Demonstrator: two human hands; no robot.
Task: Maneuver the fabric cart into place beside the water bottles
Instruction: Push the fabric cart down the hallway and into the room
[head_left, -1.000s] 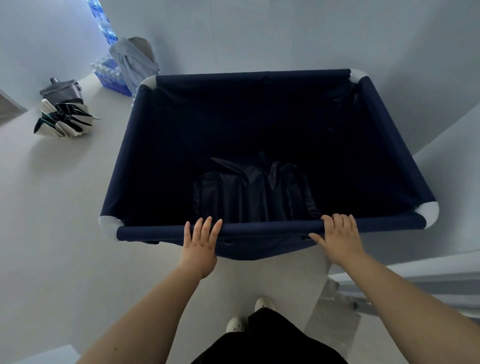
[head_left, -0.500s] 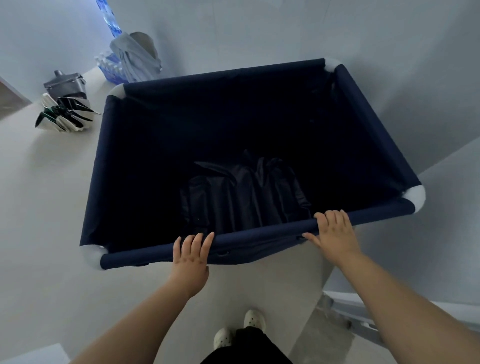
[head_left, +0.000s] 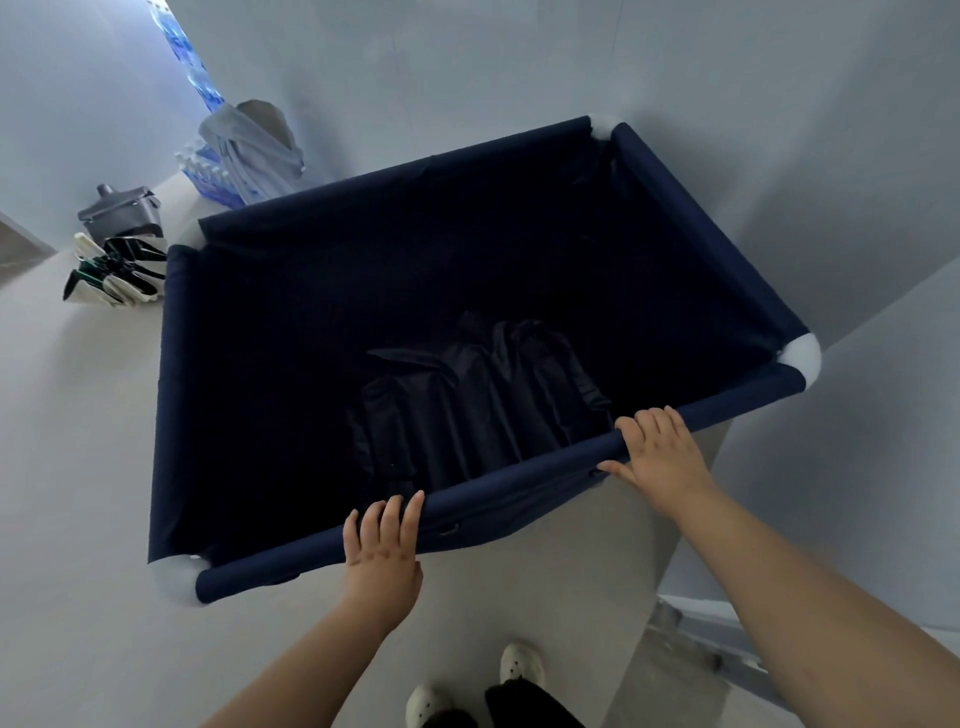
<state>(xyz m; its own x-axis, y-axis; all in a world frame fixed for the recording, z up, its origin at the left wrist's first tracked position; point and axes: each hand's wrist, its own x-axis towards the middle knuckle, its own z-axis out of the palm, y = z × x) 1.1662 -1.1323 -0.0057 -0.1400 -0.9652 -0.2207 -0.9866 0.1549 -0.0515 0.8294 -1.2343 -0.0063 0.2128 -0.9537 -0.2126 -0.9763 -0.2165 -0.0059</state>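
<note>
The navy fabric cart (head_left: 691, 223), with white corner joints, fills the middle of the view and sits skewed, its far right corner close to the wall. Dark crumpled fabric (head_left: 478, 400) lies in its bottom. My left hand (head_left: 382, 551) grips the near rail left of centre, fingers curled over it. My right hand (head_left: 660, 454) holds the same rail further right. The packs of water bottles (head_left: 208, 174) stand on the floor against the wall at the far left, just beyond the cart's far left corner, partly covered by a grey cloth (head_left: 254, 150).
A grey bin (head_left: 122, 213) and a bundle of white and dark items (head_left: 117, 275) lie on the floor left of the cart. White walls run behind and to the right. A metal threshold (head_left: 717, 644) lies at the lower right. My shoes (head_left: 467, 686) are below.
The cart has swung counterclockwise: its near left corner came toward me and its right side moved away. Both hands stayed on the near rail.
</note>
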